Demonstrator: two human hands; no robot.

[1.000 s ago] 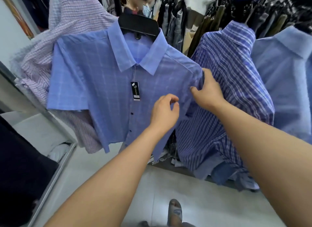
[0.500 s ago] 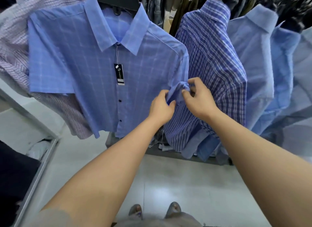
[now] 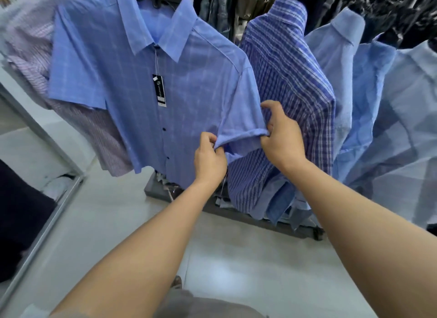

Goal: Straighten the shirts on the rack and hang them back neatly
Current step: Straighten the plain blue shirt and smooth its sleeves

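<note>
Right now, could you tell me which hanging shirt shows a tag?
The front-facing blue check shirt: a black tag hangs below its collar; the others show none.

black hang tag (image 3: 159, 90), print unreadable

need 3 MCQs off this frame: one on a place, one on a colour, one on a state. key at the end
1. Where does the black tag hang?
A. below the collar of the blue check shirt
B. at its bottom edge
C. on its back

2. What colour are that shirt's buttons?
A. white
B. dark
C. red

3. How is the sleeve hem held?
A. pinched by the left hand and the right hand
B. by one hand alone
C. hanging free

Key:
1 A: its string runs down from the collar onto the chest.
2 B: dark dots show along the front placket.
3 A: each hand's fingers curl on one end of the hem.
</note>
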